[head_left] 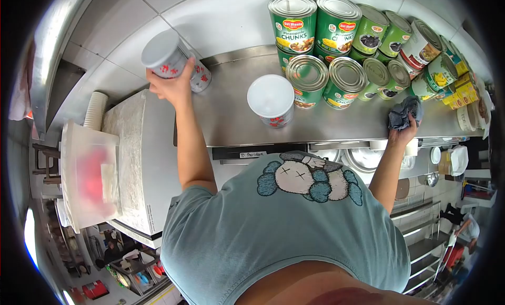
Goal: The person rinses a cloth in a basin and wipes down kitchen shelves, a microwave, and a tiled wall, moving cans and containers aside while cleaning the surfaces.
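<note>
Canister with red print [159, 55] held in left hand [172, 85], far left, dark grey cloth [404, 113] bunched in right hand [403, 134], near right, Del Monte pineapple cans [292, 34] far centre on steel counter [223, 105]

At least two canisters [271, 101], six pineapple tins [293, 28] and one cloth [404, 114] show.

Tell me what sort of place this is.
Most likely a commercial kitchen or its storage area: a long stainless-steel counter, large green cylindrical pineapple cans stacked on it, and a silver metal shelving rack at lower right.
</note>
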Motion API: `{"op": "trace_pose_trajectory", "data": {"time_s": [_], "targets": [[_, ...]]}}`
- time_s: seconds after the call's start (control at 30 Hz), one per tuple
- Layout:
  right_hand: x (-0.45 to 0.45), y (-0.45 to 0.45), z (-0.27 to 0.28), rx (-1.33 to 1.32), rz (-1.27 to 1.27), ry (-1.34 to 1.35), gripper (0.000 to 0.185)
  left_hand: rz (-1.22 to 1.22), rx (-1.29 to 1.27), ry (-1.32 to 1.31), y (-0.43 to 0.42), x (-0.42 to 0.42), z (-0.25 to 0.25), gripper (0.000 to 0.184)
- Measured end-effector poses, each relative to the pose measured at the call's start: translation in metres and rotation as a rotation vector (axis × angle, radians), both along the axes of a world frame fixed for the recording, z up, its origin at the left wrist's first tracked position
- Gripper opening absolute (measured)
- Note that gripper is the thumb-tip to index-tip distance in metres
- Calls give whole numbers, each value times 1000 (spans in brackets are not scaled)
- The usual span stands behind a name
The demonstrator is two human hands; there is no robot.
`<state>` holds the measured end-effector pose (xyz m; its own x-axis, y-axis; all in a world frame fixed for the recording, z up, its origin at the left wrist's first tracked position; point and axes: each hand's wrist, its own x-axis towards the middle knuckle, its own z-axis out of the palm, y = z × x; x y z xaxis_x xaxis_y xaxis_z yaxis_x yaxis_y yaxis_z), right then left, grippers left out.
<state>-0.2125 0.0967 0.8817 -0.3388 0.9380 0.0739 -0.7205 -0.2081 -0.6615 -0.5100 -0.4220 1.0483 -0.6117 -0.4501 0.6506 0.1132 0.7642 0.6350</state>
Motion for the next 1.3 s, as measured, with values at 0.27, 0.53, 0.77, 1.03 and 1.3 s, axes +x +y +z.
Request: {"op": "trace_pose_trajectory", "data": {"time_s": [0.27, 0.53, 0.77, 1.03, 1.3], "targets": [[-2, 2, 1, 8, -9, -18, 54, -1239, 363, -324, -21, 70, -31, 90], [3, 18, -12, 22, 48, 17, 53, -1083, 82, -630, -30, 117, -110, 118], [2, 21, -19, 5, 31, -11, 54, -757, -534, -591, -102, 46, -40, 116], [2, 18, -19, -6, 21, 48, 58, -525, -178, -455, -47, -67, -21, 108], [-6, -10, 11, 54, -50, 26, 53, -975, -24, -32, 8, 54, 91, 109]]}}
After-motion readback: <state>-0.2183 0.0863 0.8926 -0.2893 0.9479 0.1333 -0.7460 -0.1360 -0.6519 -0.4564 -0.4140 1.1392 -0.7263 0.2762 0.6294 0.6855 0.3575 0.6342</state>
